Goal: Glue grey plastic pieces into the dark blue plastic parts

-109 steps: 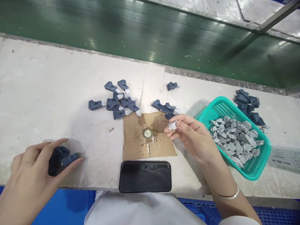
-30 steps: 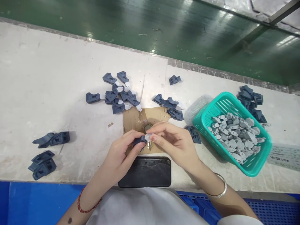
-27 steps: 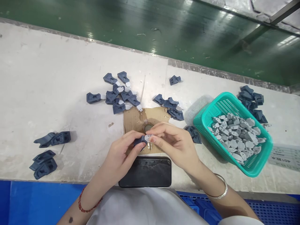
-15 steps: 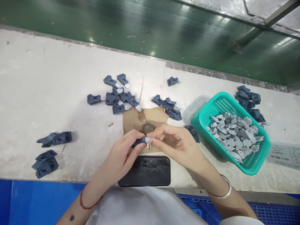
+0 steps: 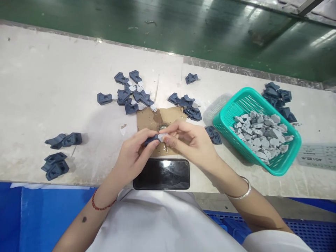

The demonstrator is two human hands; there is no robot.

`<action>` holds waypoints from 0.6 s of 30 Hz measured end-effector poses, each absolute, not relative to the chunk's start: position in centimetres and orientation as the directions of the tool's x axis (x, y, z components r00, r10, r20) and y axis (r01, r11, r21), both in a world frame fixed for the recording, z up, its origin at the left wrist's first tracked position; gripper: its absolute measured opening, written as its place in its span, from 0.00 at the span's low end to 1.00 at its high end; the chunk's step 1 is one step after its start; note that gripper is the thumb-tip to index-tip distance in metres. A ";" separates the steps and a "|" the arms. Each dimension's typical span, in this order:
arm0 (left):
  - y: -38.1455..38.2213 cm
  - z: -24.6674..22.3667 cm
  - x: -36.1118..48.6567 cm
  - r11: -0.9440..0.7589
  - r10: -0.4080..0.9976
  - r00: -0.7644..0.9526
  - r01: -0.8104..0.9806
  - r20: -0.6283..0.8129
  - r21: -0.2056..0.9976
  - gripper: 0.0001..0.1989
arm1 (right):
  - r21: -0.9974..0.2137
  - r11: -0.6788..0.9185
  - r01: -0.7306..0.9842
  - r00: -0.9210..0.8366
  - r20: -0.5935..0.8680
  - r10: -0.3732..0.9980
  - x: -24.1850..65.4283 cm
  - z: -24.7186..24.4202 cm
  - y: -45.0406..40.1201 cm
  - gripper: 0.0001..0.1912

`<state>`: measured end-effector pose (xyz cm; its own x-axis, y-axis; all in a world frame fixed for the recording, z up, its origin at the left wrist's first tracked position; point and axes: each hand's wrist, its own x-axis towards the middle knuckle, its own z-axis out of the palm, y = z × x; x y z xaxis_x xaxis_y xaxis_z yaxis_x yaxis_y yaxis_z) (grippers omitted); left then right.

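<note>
Lying near the front edge of the table [image 5: 91, 154], dark parts [image 5: 57, 170] leave open room before the left hand [image 5: 131, 154], whose fingers pinch a dark piece [image 5: 150, 140] over cardboard [image 5: 145, 119]. Touching it, a pale piece [image 5: 161, 137] is pinched by the right hand [image 5: 194, 145], left of the green basket [image 5: 292, 155].

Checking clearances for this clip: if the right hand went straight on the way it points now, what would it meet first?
Likely the dark blue part in the left hand, just beyond the light grey piece in the right hand; depth is unclear.
</note>
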<state>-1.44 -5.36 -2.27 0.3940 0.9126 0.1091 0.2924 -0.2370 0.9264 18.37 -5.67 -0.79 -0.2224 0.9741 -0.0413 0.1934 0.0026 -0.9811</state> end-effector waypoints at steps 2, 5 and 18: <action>-5.4 -2.0 -1.3 -0.140 0.939 0.342 0.266 0.042 0.954 0.09 | -0.976 0.058 0.209 -0.214 0.012 0.977 18.3 -0.8 -5.7 0.12; -5.3 -1.1 -1.7 -0.046 0.970 0.242 0.275 -0.023 0.960 0.11 | -0.926 0.187 0.329 -0.182 0.132 0.974 19.3 -0.2 -5.3 0.09; -0.1 -0.1 -8.3 -0.117 0.980 0.047 0.924 0.194 0.364 0.26 | -0.131 -0.537 0.833 0.517 -0.158 0.841 30.2 1.6 -4.6 0.23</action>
<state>-8.35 -0.09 -0.15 0.0475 0.9799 0.1937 0.9240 -0.1167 0.3640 30.24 -4.64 1.55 0.5172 0.8411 -0.1584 0.8333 -0.5371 -0.1311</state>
